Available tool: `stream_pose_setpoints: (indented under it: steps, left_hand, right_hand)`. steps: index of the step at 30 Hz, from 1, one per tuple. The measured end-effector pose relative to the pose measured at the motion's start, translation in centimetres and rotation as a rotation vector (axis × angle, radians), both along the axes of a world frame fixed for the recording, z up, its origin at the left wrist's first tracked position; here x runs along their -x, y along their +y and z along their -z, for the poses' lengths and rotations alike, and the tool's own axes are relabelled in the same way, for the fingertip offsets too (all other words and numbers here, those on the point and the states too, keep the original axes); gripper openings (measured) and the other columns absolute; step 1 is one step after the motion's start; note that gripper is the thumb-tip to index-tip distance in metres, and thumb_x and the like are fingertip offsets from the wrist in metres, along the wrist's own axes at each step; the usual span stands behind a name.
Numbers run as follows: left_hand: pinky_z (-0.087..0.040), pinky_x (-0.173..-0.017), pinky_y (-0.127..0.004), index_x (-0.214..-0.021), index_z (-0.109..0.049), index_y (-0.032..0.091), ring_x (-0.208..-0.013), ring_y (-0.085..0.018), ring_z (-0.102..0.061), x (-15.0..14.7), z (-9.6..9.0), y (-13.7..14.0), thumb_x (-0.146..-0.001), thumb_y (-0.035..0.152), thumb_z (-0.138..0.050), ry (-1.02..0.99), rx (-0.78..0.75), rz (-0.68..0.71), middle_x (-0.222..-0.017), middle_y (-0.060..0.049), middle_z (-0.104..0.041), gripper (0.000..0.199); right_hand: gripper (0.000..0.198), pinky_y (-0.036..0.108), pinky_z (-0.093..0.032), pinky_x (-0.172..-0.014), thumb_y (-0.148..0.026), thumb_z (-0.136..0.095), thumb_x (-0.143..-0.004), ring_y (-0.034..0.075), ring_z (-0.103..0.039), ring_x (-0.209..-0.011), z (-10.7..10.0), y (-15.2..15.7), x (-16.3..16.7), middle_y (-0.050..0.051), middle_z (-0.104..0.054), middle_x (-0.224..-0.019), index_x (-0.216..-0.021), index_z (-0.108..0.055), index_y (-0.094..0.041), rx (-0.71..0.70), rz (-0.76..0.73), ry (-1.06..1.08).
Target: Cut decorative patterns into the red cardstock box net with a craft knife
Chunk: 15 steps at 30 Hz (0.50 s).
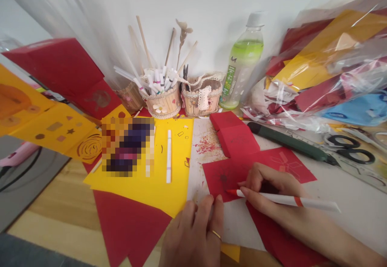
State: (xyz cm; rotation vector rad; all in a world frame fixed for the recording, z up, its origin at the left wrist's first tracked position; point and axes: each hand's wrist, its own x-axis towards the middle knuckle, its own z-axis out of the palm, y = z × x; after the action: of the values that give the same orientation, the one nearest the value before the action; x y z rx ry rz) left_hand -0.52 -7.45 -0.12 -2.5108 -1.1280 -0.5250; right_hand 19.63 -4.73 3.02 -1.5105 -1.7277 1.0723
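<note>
My right hand (269, 190) grips a white felt-tip marker (278, 199) with a red tip and an orange-red band. Its tip is at a folded red paper piece (216, 175), close to a dark flower-like drawing on the left panel. My left hand (193, 230), with a ring on one finger, lies palm down, fingers apart, its fingertips at the lower edge of that paper. The red paper's right panel bears a petal-shaped pattern, and a folded flap (234, 138) rises at the back. Part of the paper is hidden behind my right hand.
Yellow sheets (173, 196) lie left, bearing another marker (169, 158) and a pixelated patch. Behind stand a marker pot (163, 103), a second wooden pot (201, 101) and a green drink bottle (243, 63). A dark green cutter (287, 142), scissors (350, 148) and a plastic bag (326, 73) occupy the right.
</note>
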Motion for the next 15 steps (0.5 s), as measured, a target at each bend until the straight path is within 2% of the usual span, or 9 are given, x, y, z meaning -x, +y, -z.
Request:
stream_pose_setpoints:
  steps: [4,15]
  left_hand:
    - [-0.045,-0.055,-0.021,-0.113,-0.058,0.014,-0.071,-0.015,-0.056,0.01,-0.1,-0.02,-0.087,0.012,-0.045,-0.003,0.003,0.001,-0.097,-0.009,-0.061,0.029]
    - [-0.044,-0.054,-0.024,-0.111,-0.059,0.013,-0.069,-0.015,-0.055,-0.09,0.28,0.0,-0.086,0.011,-0.046,-0.062,-0.007,0.006,-0.096,-0.009,-0.061,0.028]
  right_hand:
    - [0.028,0.025,-0.035,-0.049,-0.04,-0.053,-0.084,0.013,-0.045,-0.058,0.07,-0.07,-0.04,-0.003,-0.05,-0.063,-0.065,-0.041,-0.023,-0.008,0.053,-0.02]
    - [0.028,0.025,-0.036,-0.049,-0.039,-0.053,-0.084,0.013,-0.046,-0.057,-0.14,0.25,0.1,-0.003,-0.051,-0.062,-0.065,-0.042,-0.022,-0.015,0.031,-0.012]
